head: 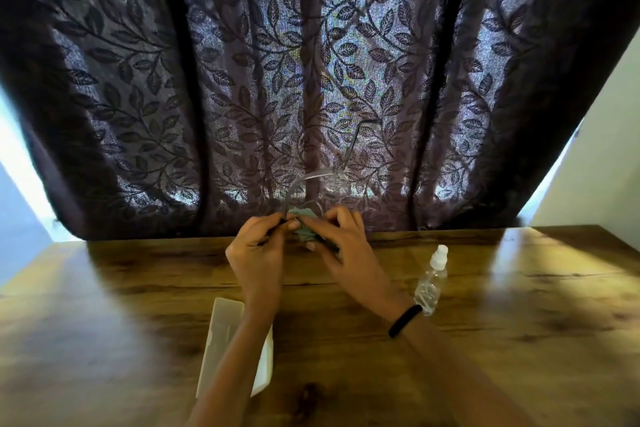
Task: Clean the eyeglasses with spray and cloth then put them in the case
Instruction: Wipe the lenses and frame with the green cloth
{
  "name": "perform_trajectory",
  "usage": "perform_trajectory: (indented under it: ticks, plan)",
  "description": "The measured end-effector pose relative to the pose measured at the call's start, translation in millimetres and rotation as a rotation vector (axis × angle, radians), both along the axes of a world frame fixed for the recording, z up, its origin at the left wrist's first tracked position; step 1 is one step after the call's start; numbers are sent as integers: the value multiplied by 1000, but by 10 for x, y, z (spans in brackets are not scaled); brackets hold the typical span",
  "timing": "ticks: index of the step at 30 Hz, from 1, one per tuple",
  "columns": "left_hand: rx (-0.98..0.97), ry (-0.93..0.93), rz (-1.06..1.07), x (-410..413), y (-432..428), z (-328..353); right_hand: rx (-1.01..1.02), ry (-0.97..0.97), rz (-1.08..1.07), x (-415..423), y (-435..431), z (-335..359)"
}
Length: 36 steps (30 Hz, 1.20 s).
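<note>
Eyeglasses (311, 177) pinched in left hand (258, 246); right hand (341, 246) pinches green cloth (306, 224) against lens; spray bottle (431, 282) nearby.

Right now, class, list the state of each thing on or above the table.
Clear-framed eyeglasses: held up by left hand, one temple unfolded.
Pale green cloth: pinched against lens by right hand.
Clear plastic spray bottle: upright, white cap on.
White case: lying on wooden table.

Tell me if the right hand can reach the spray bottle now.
Probably yes: the right hand is pinching the cloth against the eyeglasses, but the spray bottle stands close on its right with nothing between.
</note>
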State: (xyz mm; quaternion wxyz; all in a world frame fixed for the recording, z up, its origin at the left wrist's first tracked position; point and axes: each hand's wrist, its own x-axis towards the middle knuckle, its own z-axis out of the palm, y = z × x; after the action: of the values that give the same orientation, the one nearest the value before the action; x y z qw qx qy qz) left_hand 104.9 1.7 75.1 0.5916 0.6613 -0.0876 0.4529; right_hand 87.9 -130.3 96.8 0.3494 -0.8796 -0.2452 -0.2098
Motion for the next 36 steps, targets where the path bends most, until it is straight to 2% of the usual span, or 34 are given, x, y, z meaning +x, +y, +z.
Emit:
perform_trajectory:
  ticks: [4,6,14,22,25,29,36]
  plan:
    - [9,-15,-4,-9,-21,6,96,86,53,-8,-67,28]
    - [11,-37,-11,-27,-33,22,105,53,51,-16,-95,45]
    - [78,-57,4,-5,17,65,-176,-303,-235,-50,-170,32]
    - [143,-34,-41,-12,60,91,-291,-275,-258,-47,-103,71]
    - [119,-33,-42,-29,49,91,-212,-208,-175,-48,-74,43]
    - [83,-50,-17,-49,39,85,-21,-98,-24,-52,-41,19]
    - [53,-52,-22,-48,-2,56,342,137,118,-15,-101,16]
